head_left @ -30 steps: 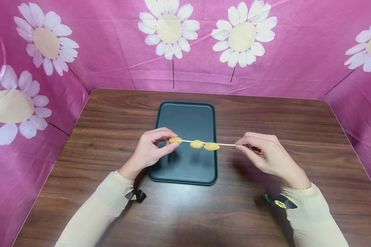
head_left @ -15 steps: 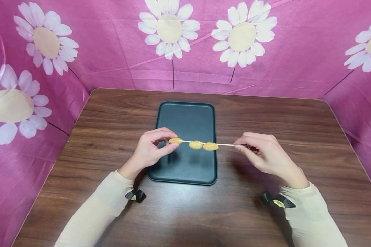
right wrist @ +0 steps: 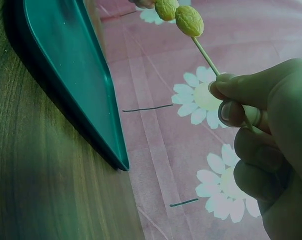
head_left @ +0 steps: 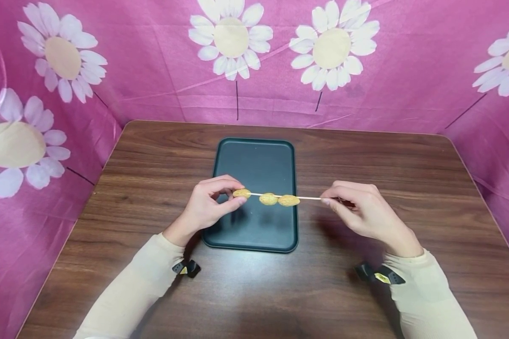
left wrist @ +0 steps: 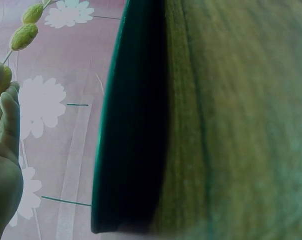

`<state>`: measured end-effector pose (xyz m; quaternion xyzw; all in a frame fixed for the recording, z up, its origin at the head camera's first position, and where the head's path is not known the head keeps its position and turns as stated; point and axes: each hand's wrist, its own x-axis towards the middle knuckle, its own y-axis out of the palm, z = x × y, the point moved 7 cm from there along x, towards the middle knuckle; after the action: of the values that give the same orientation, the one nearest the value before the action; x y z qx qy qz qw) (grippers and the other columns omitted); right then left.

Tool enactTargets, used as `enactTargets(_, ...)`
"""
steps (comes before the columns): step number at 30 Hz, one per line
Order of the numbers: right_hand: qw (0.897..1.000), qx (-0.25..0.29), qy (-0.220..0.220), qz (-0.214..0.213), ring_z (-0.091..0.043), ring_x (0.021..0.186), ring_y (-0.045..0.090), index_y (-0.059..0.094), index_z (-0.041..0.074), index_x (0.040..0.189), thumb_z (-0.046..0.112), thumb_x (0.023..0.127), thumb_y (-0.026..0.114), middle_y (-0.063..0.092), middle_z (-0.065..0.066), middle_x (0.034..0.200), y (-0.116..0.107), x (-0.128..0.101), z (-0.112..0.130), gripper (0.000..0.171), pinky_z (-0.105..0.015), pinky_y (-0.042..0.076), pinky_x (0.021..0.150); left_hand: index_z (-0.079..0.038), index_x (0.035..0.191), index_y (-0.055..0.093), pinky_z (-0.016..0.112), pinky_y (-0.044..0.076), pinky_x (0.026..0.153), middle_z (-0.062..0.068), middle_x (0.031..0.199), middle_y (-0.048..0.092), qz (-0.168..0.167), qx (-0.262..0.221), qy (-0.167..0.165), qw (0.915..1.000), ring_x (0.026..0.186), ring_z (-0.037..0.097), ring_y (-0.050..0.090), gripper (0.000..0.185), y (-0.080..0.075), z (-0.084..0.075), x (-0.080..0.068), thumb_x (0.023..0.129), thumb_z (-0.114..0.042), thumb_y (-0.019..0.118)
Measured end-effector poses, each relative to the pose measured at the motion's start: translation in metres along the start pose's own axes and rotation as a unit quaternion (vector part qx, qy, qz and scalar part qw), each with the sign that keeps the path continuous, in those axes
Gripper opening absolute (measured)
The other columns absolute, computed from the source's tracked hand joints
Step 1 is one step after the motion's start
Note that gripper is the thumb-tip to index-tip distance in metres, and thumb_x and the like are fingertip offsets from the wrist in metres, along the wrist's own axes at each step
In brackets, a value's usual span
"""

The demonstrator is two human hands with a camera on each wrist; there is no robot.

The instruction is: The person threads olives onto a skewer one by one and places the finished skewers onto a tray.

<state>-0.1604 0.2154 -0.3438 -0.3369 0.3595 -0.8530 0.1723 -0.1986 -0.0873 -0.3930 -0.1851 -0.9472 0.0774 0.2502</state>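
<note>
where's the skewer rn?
In the head view the skewer hangs level above the near half of the dark tray, three nuts threaded on it; the left hand pinches the end nut, the right hand pinches the bare end.

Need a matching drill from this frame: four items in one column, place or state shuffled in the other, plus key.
1. left hand
2. right hand
3. tray
4. skewer

a. lies flat on the wooden table
b. pinches the bare stick end
c. pinches the end nut
d. held level above the tray, three nuts threaded on it

Pairs: 1-c, 2-b, 3-a, 4-d
</note>
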Motion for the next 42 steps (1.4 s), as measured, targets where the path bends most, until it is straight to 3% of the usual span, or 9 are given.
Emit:
enactTargets(3, 1.0, -0.002, -0.001, -0.002, 0.003, 0.066, 0.046, 0.078, 0.019, 0.104, 0.032, 0.109, 0.065, 0.066, 0.01, 0.085, -0.0006, 0.0003, 0.0001, 0.019, -0.012, 0.036, 0.057, 0.004, 0.103, 0.079, 0.019, 0.055, 0.071, 0.018, 0.096, 0.075, -0.001, 0.001, 0.003, 1.0, 0.08, 0.009, 0.064, 0.022, 0.0002, 0.0, 0.0005, 0.084, 0.015, 0.081)
enactTargets(21, 0.999, -0.01, -0.024, -0.021, 0.003, 0.065, 0.046, 0.079, 0.016, 0.103, 0.047, 0.11, 0.053, 0.069, 0.009, 0.086, -0.0016, 0.0025, 0.0021, 0.041, -0.011, 0.034, 0.056, 0.004, 0.102, 0.079, 0.019, 0.055, 0.071, 0.019, 0.095, 0.075, -0.007, -0.006, 0.01, 0.9999, 0.079, 0.01, 0.064, 0.022, -0.0006, -0.0012, 0.0009, 0.083, 0.016, 0.082)
enactTargets(28, 0.998, -0.02, -0.045, -0.028, 0.003, 0.064, 0.046, 0.078, 0.016, 0.101, 0.044, 0.111, 0.054, 0.068, 0.009, 0.084, -0.0019, 0.0044, 0.0047, 0.038, -0.011, 0.034, 0.055, 0.004, 0.102, 0.08, 0.019, 0.055, 0.071, 0.018, 0.094, 0.076, -0.004, -0.001, 0.007, 1.0, 0.079, 0.008, 0.064, 0.021, 0.0001, -0.0014, 0.0007, 0.083, 0.014, 0.082)
enactTargets(35, 1.0, -0.025, -0.016, -0.001, 0.005, 0.065, 0.043, 0.078, 0.017, 0.102, 0.047, 0.111, 0.052, 0.069, 0.012, 0.086, -0.0007, 0.0046, 0.0021, 0.041, -0.012, 0.033, 0.056, 0.004, 0.102, 0.08, 0.019, 0.055, 0.071, 0.018, 0.095, 0.076, -0.002, 0.001, 0.014, 0.9999, 0.078, 0.009, 0.064, 0.022, 0.0004, -0.0035, 0.0028, 0.083, 0.014, 0.083)
enactTargets(42, 0.999, -0.011, -0.033, -0.01, 0.005, 0.063, 0.042, 0.078, 0.017, 0.103, 0.047, 0.111, 0.053, 0.068, 0.011, 0.085, 0.0012, 0.0057, 0.0016, 0.04, -0.011, 0.032, 0.054, 0.003, 0.103, 0.081, 0.02, 0.056, 0.071, 0.017, 0.095, 0.077, 0.007, -0.003, 0.006, 1.0, 0.078, 0.009, 0.063, 0.022, 0.0025, -0.0022, 0.0025, 0.083, 0.013, 0.083)
